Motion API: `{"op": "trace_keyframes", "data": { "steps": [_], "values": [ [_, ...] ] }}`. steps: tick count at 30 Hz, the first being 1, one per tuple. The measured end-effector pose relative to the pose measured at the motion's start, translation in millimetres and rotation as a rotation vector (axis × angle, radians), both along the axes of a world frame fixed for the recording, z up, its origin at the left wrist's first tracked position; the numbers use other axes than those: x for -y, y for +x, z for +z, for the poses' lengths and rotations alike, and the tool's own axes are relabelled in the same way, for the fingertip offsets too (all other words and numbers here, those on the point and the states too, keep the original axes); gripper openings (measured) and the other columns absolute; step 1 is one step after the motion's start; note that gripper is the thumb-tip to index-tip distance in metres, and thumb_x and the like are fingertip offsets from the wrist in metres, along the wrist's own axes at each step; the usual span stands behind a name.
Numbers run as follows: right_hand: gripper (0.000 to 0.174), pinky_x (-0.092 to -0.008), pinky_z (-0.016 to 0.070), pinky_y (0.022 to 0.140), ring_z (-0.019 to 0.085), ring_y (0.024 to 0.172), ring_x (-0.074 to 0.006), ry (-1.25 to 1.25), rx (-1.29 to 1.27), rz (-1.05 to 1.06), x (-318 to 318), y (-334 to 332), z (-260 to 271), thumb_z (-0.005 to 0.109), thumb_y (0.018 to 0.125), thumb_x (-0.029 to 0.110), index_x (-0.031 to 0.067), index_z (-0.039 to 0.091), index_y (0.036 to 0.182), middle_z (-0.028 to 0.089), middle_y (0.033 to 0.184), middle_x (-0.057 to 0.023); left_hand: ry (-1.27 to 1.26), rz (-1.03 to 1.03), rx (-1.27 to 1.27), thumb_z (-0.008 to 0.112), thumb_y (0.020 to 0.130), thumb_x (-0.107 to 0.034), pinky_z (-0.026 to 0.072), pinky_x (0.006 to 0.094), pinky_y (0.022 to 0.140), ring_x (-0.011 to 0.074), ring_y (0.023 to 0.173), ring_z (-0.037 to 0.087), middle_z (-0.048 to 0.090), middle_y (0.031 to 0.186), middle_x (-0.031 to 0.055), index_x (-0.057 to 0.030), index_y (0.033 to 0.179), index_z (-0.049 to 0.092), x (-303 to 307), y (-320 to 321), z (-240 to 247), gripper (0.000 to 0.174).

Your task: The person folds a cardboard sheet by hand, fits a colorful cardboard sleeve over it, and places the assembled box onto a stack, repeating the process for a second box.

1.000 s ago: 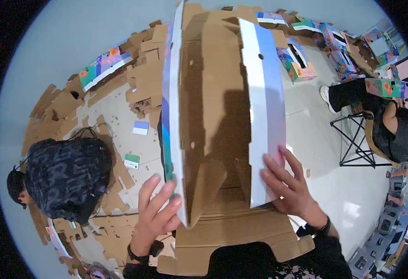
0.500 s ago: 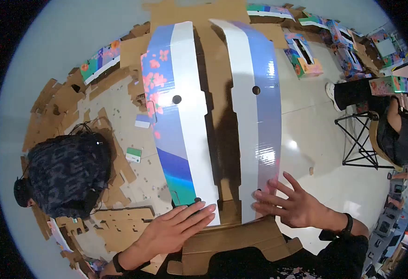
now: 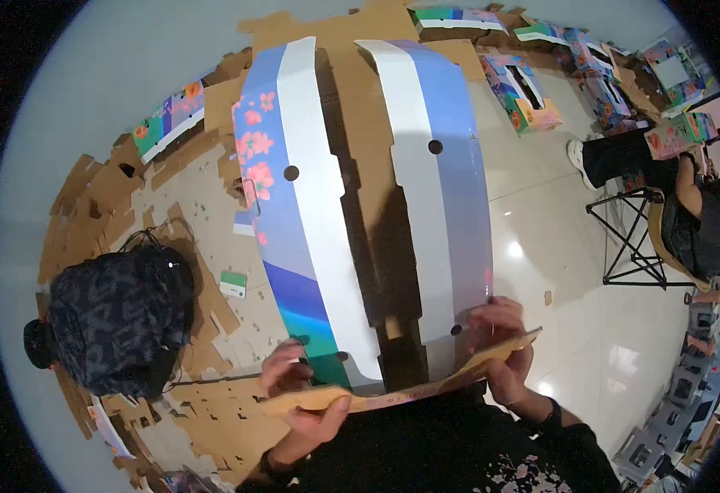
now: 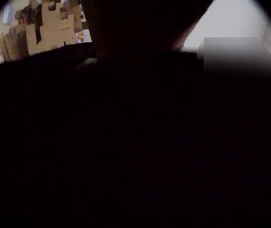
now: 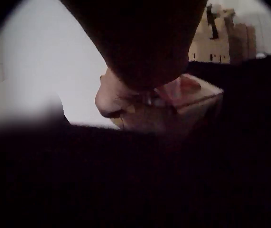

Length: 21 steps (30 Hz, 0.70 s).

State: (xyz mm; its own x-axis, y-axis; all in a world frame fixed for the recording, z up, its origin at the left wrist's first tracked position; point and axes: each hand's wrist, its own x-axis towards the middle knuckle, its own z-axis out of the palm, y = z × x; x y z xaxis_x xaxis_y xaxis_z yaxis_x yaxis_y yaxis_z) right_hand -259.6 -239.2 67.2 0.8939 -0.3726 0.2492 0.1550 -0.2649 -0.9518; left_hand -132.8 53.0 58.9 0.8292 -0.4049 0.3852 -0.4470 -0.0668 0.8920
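A printed cardboard box [image 3: 306, 246] lies lengthwise in front of me, its two long side panels folded inward with a gap between them. Purple, white and green bands and pink flowers cover the left panel; the right panel [image 3: 466, 205] is white and lilac. Its near end flap [image 3: 425, 394] stands raised, edge toward the head camera. My left hand [image 3: 310, 415] pinches the flap's left end, thumb on the near side and fingers behind. At the right end my right hand [image 3: 503, 370] grips it likewise. Both wrist views are mostly dark; the right one shows part of my right hand [image 5: 112, 97].
A black patterned bag [image 3: 121, 316] sits on the left among flat cardboard scraps [image 3: 220, 427]. Further printed boxes [image 3: 524, 94] stand at the back right. On the right a person [image 3: 705, 222] sits on a folding chair [image 3: 635, 255]. A small green-and-white card [image 3: 232, 283] lies on the floor.
The two side panels came inward and down from standing. Both hands then left the panels and took hold of the near end flap, which has swung up from lying flat toward me.
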Motion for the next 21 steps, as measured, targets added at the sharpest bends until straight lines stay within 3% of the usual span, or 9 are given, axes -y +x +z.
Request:
{"op": "trace_keyframes", "data": {
  "steps": [2, 3, 6, 7, 10, 12, 15, 19, 21],
  "values": [
    [0.066, -0.0504, 0.0343, 0.113, 0.046, 0.131, -0.0322, 0.195, 0.103, -0.326, -23.5, 13.6, 0.4, 0.068, 0.092, 0.037, -0.0029, 0.047, 0.140, 0.049, 0.143, -0.0237, -0.195, 0.278, -0.175, 0.084, 0.078, -0.028, 0.0397, 0.0467, 0.109, 0.0355, 0.128, 0.047, 0.044, 0.142, 0.0233, -0.0007, 0.151, 0.024, 22.2, -9.0, -0.2, 0.099],
    [0.070, -0.0507, 0.0386, 0.110, 0.046, 0.131, -0.0346, 0.133, 0.009, -0.345, -22.1, 11.8, -1.1, 0.062, 0.096, 0.035, -0.0041, 0.035, 0.147, 0.040, 0.147, -0.0248, -0.032, 0.319, -0.183, 0.079, 0.084, -0.044, 0.0291, 0.0523, 0.118, 0.0383, 0.139, 0.039, 0.034, 0.155, 0.0267, -0.0013, 0.158, 0.009, 22.6, -8.1, 0.1, 0.110],
    [0.064, -0.0510, 0.0377, 0.112, 0.046, 0.132, -0.0359, -0.028, 0.032, -0.239, -15.5, 11.5, -9.3, 0.055, 0.100, 0.030, -0.0055, 0.036, 0.149, 0.042, 0.147, -0.0252, -0.060, 0.262, -0.205, 0.065, 0.095, -0.050, 0.0263, 0.0520, 0.120, 0.0376, 0.142, 0.037, 0.030, 0.159, 0.0269, 0.0003, 0.159, 0.013, 24.8, -6.8, -3.6, 0.097],
    [0.059, -0.0509, 0.0405, 0.111, 0.043, 0.139, -0.0356, -0.248, -0.017, -0.237, -14.1, 9.5, -6.3, 0.042, 0.102, 0.028, -0.0025, 0.037, 0.152, 0.042, 0.147, -0.0260, -0.059, 0.245, -0.226, 0.058, 0.097, -0.053, 0.0254, 0.0515, 0.120, 0.0372, 0.144, 0.035, 0.028, 0.161, 0.0263, 0.0011, 0.159, 0.016, 25.9, -6.7, -0.6, 0.092],
    [0.049, -0.0497, 0.0376, 0.114, 0.044, 0.136, -0.0374, -0.256, -0.033, -0.229, -11.5, 12.0, 5.4, 0.040, 0.106, 0.023, -0.0070, 0.049, 0.144, 0.043, 0.147, -0.0256, 0.007, 0.177, -0.255, 0.040, 0.103, -0.061, 0.0224, 0.0499, 0.122, 0.0360, 0.150, 0.028, 0.023, 0.165, 0.0240, 0.0031, 0.158, 0.023, 26.1, -2.6, 8.1, 0.086],
    [0.052, -0.0499, 0.0365, 0.116, 0.040, 0.140, -0.0358, -0.252, -0.067, -0.210, -10.3, 11.4, 3.7, 0.033, 0.107, 0.027, -0.0042, 0.048, 0.145, 0.042, 0.148, -0.0243, 0.126, 0.126, -0.217, 0.031, 0.104, -0.064, 0.0200, 0.0486, 0.124, 0.0349, 0.153, 0.023, 0.020, 0.167, 0.0221, 0.0040, 0.158, 0.027, 16.8, 0.7, 4.5, 0.087],
    [0.054, -0.0491, 0.0352, 0.118, 0.037, 0.143, -0.0342, -0.197, -0.082, -0.195, -9.9, 11.1, -0.3, 0.030, 0.108, 0.031, -0.0030, 0.048, 0.145, 0.039, 0.149, -0.0227, 0.080, 0.060, -0.196, 0.024, 0.109, -0.046, 0.0191, 0.0488, 0.123, 0.0389, 0.154, 0.021, 0.020, 0.165, 0.0275, 0.0060, 0.156, 0.031, 20.5, 7.3, 4.3, 0.070],
    [0.055, -0.0480, 0.0352, 0.118, 0.036, 0.144, -0.0336, -0.124, -0.152, -0.195, -10.1, 10.3, -1.1, 0.031, 0.108, 0.035, -0.0030, 0.050, 0.143, 0.036, 0.150, -0.0206, 0.052, 0.031, -0.248, 0.027, 0.109, -0.045, 0.0187, 0.0492, 0.123, 0.0379, 0.154, 0.020, 0.019, 0.166, 0.0271, 0.0052, 0.156, 0.032, 15.8, 10.9, 5.2, 0.068],
    [0.051, -0.0477, 0.0343, 0.117, 0.040, 0.140, -0.0354, -0.109, -0.125, -0.221, -11.2, 14.0, 0.6, 0.035, 0.108, 0.031, -0.0030, 0.055, 0.139, 0.041, 0.147, -0.0226, 0.048, 0.028, -0.251, 0.028, 0.110, -0.044, 0.0189, 0.0495, 0.123, 0.0375, 0.154, 0.019, 0.019, 0.166, 0.0268, 0.0053, 0.155, 0.033, 17.5, 11.7, 5.4, 0.067]
  ]
}}
